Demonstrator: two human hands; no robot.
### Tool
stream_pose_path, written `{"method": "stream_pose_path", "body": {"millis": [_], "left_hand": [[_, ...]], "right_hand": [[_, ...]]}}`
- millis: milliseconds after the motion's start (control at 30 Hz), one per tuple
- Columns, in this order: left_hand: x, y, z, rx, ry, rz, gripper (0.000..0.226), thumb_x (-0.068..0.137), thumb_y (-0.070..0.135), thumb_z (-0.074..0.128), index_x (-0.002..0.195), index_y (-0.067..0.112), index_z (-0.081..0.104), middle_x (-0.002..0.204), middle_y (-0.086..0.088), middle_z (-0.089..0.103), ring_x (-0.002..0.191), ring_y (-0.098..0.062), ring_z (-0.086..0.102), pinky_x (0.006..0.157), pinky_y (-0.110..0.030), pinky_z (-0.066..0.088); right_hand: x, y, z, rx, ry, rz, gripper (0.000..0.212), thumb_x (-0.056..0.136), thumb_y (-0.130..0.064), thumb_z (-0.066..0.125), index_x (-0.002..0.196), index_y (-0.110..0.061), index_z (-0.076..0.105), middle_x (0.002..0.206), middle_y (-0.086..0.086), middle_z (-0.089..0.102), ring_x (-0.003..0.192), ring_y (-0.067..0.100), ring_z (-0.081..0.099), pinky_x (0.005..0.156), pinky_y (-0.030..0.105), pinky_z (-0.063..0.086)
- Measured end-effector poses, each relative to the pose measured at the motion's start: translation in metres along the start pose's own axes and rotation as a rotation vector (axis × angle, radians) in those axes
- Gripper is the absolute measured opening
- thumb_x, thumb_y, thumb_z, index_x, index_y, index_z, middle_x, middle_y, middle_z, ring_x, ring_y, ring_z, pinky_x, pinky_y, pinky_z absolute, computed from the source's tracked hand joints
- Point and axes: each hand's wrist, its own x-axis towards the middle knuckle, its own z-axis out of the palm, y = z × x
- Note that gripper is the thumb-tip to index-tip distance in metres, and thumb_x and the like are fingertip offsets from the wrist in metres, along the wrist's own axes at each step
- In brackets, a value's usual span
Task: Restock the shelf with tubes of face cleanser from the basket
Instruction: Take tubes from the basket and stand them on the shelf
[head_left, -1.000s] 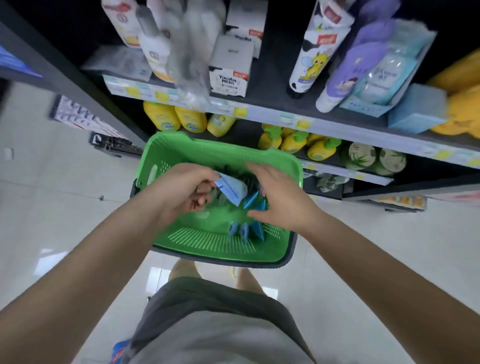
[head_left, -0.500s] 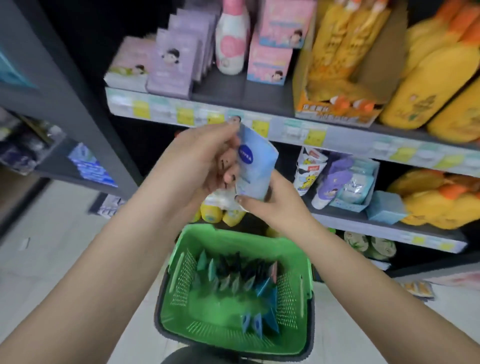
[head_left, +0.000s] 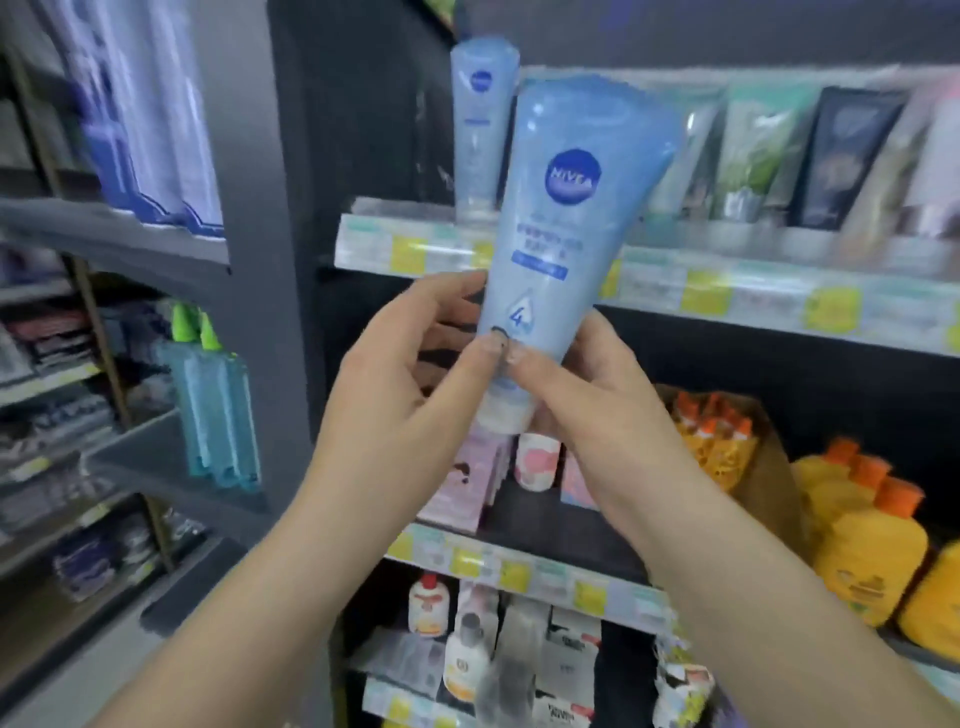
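A light blue tube of face cleanser (head_left: 566, 208) with a round dark blue logo stands upright in both hands, white cap down, in front of the upper shelf (head_left: 727, 291). My left hand (head_left: 410, 384) pinches its lower end from the left. My right hand (head_left: 587, 395) grips the same end and the cap from the right. A second matching blue tube (head_left: 480, 119) stands on the upper shelf just behind and left of the held one. The basket is out of view.
Green, black and white tubes (head_left: 831, 161) fill the upper shelf to the right. Orange-capped yellow bottles (head_left: 862, 545) sit on the shelf below, with pink boxes (head_left: 467, 483) under my hands. A dark upright panel (head_left: 306, 208) borders the shelf's left side.
Both hands have lifted the blue tube from just above the basket up to the higher shelf. The view has tilted upward, and the green basket has dropped out of sight.
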Motion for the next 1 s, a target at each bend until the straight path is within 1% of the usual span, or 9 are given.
{"method": "stream_pose_path", "body": {"millis": [133,233,400,500,633,667,767,900,1000], "left_hand": [[0.050,0.012,-0.017,0.043,0.062,0.094,0.027,0.084,0.025,0.050,0.107,0.036,0.057,0.098,0.011,0.066,0.087,-0.003,0.064,0.075,-0.018,0.050],[0.080,0.020,-0.029,0.088,0.080,0.124,0.033,0.081,0.028,0.049,0.112,0.035,0.057,0.095,0.013,0.066,0.083,0.000,0.062,0.077,-0.016,0.048],[0.128,0.025,-0.035,0.195,0.068,0.074,0.036,0.089,0.023,0.053,0.123,0.034,0.051,0.096,0.017,0.062,0.088,-0.001,0.061,0.075,-0.020,0.048],[0.162,0.018,-0.034,0.196,0.081,-0.028,0.042,0.088,0.020,0.053,0.128,0.028,0.047,0.100,0.010,0.060,0.090,-0.008,0.059,0.073,-0.020,0.048],[0.202,0.000,-0.029,0.199,0.066,-0.164,0.045,0.083,0.018,0.060,0.125,0.016,0.047,0.109,-0.003,0.061,0.097,-0.021,0.061,0.085,-0.036,0.052],[0.211,-0.006,-0.028,0.189,0.058,-0.200,0.045,0.080,0.016,0.063,0.122,0.014,0.047,0.109,-0.006,0.061,0.097,-0.022,0.061,0.085,-0.037,0.053],[0.228,-0.022,-0.022,0.181,0.016,-0.292,0.047,0.075,0.014,0.070,0.116,0.012,0.046,0.109,-0.010,0.061,0.099,-0.025,0.061,0.086,-0.042,0.053],[0.235,-0.044,-0.012,0.276,0.040,-0.253,0.043,0.077,0.027,0.069,0.110,0.013,0.046,0.101,-0.006,0.060,0.090,-0.023,0.061,0.075,-0.037,0.055],[0.235,-0.056,-0.006,0.298,0.064,-0.212,0.040,0.076,0.029,0.071,0.104,0.017,0.045,0.097,-0.001,0.060,0.085,-0.018,0.061,0.069,-0.032,0.054]], "right_hand": [[0.048,-0.026,0.020,-0.016,0.006,-0.111,0.039,0.074,-0.030,0.067,0.112,-0.030,0.060,0.112,0.000,0.068,0.104,0.022,0.065,0.088,0.051,0.053],[0.082,-0.043,0.029,-0.046,-0.001,-0.159,0.037,0.081,-0.025,0.068,0.117,-0.026,0.059,0.113,0.001,0.066,0.101,0.019,0.066,0.082,0.042,0.056],[0.142,-0.065,0.037,-0.197,-0.050,-0.146,0.036,0.083,-0.020,0.063,0.118,-0.028,0.057,0.106,-0.003,0.070,0.097,0.015,0.067,0.085,0.039,0.055],[0.169,-0.075,0.040,-0.294,-0.068,-0.109,0.025,0.087,-0.009,0.059,0.106,-0.024,0.059,0.096,-0.002,0.069,0.081,0.012,0.065,0.070,0.028,0.055],[0.200,-0.075,0.041,-0.354,-0.069,-0.008,0.019,0.094,-0.002,0.043,0.107,-0.012,0.053,0.079,0.005,0.060,0.051,0.003,0.060,0.041,0.013,0.044],[0.207,-0.070,0.040,-0.395,-0.061,0.006,0.021,0.092,0.000,0.045,0.109,-0.011,0.052,0.083,0.007,0.061,0.055,0.003,0.061,0.041,0.012,0.044],[0.218,-0.052,0.037,-0.591,-0.024,-0.015,0.044,0.080,-0.001,0.062,0.121,-0.014,0.050,0.103,0.006,0.063,0.090,0.015,0.062,0.068,0.024,0.056],[0.224,-0.038,0.032,-0.518,0.027,0.021,0.034,0.082,-0.001,0.059,0.106,-0.022,0.048,0.094,0.003,0.061,0.086,0.018,0.060,0.060,0.024,0.052],[0.230,-0.028,0.027,-0.634,0.060,0.027,0.048,0.079,-0.008,0.066,0.121,-0.014,0.044,0.107,0.008,0.061,0.098,0.022,0.060,0.082,0.038,0.055]]}}
